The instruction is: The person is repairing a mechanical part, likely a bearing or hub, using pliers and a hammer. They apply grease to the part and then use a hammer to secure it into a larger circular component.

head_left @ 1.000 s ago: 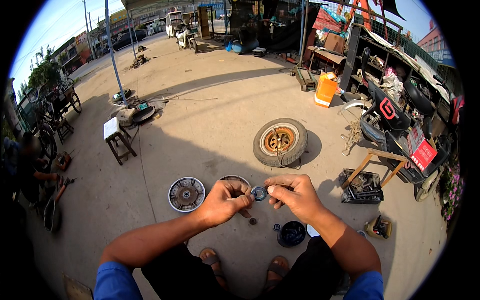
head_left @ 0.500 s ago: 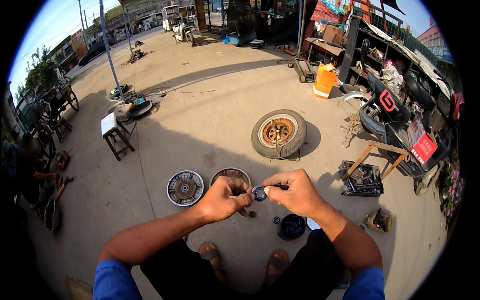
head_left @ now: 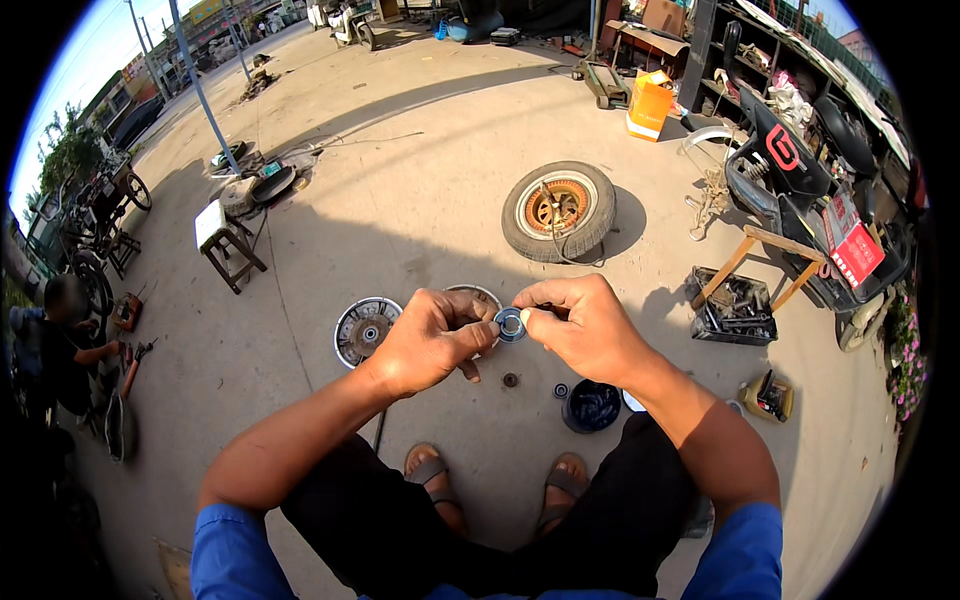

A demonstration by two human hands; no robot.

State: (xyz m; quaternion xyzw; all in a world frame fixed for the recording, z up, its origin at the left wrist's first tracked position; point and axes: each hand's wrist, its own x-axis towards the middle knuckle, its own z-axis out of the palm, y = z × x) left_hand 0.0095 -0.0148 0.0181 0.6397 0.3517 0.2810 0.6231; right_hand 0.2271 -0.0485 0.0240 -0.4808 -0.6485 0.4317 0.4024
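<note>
At mid-frame, left hand and right hand clamp fingers on a ring, seemingly inspecting it; the next move likely needs steadiness.

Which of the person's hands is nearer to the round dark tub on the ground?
The right. The right hand appears just above the round dark tub in the picture; the left hand is farther away, up and to the tub's left.
</note>
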